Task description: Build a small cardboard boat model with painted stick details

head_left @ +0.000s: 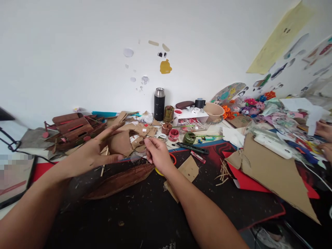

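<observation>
Cardboard scrap at left hand: matt brown, fibrous torn edges. Mat beneath both hands: matt black, dusty, littered. Long brown strip under left hand: rough, dull. Flask beyond right hand: glossy black body, brushed-metal cap.

Colours on the craft bench, head view
Brown cardboard piece at the left hand; dark brown painted strip on black mat with red border; black flask with silver cap; red paint pots; olive-green tape roll; tan bowl; orange and pink paper flowers; white wall bearing a yellow sticker; pale yellow sheet
</observation>
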`<move>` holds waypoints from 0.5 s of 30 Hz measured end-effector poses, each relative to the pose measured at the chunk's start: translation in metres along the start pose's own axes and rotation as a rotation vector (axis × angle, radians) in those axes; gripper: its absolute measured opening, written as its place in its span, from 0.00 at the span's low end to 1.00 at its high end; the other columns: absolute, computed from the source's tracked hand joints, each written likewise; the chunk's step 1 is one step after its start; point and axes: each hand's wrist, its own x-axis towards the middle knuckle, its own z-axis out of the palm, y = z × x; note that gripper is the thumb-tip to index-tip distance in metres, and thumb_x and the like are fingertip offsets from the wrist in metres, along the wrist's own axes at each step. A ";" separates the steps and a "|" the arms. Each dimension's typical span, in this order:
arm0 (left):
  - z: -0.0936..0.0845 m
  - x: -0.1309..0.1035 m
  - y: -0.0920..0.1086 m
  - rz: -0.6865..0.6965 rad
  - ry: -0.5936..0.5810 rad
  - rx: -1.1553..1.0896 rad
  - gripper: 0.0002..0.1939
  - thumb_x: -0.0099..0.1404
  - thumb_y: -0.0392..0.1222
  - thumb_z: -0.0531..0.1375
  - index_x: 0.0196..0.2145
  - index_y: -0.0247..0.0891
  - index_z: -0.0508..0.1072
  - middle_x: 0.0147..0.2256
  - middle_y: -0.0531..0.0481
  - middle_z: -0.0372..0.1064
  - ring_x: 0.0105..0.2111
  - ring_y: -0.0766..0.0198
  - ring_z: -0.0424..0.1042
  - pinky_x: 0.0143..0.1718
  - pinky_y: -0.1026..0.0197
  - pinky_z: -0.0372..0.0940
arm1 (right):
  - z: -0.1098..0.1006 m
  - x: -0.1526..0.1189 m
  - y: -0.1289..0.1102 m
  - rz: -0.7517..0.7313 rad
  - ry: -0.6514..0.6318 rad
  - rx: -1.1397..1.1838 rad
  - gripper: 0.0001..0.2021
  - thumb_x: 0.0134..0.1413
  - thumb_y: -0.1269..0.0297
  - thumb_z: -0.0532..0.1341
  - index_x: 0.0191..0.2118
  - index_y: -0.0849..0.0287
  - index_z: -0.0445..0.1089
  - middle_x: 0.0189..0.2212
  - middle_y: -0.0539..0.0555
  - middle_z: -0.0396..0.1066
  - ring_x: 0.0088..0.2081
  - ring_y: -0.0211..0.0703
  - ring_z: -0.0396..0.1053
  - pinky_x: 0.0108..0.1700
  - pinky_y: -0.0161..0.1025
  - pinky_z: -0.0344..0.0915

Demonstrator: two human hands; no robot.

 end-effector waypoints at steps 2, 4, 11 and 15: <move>0.004 0.000 -0.002 -0.012 -0.016 0.063 0.54 0.60 0.59 0.72 0.77 0.53 0.54 0.75 0.41 0.55 0.69 0.35 0.64 0.66 0.41 0.66 | 0.000 0.000 0.001 0.004 0.001 -0.002 0.25 0.55 0.35 0.68 0.37 0.55 0.71 0.15 0.40 0.59 0.14 0.32 0.53 0.15 0.32 0.47; 0.007 -0.001 -0.004 -0.023 -0.030 0.140 0.52 0.62 0.60 0.71 0.77 0.51 0.55 0.75 0.42 0.55 0.70 0.35 0.63 0.68 0.39 0.63 | -0.001 0.001 0.001 0.006 0.008 0.000 0.26 0.54 0.34 0.68 0.37 0.55 0.71 0.15 0.40 0.59 0.14 0.33 0.53 0.15 0.32 0.47; 0.011 -0.011 -0.012 0.045 -0.114 0.374 0.52 0.62 0.51 0.70 0.78 0.54 0.51 0.75 0.42 0.57 0.71 0.35 0.61 0.68 0.36 0.61 | -0.001 -0.002 0.003 -0.018 -0.010 -0.070 0.25 0.55 0.35 0.68 0.41 0.54 0.70 0.17 0.40 0.62 0.16 0.34 0.56 0.17 0.31 0.49; 0.014 -0.019 -0.007 -0.004 -0.215 0.429 0.53 0.59 0.54 0.71 0.77 0.54 0.55 0.73 0.42 0.61 0.68 0.34 0.66 0.65 0.39 0.63 | 0.000 -0.003 0.006 -0.040 -0.033 -0.116 0.24 0.58 0.37 0.68 0.41 0.54 0.70 0.17 0.41 0.62 0.17 0.35 0.59 0.19 0.31 0.53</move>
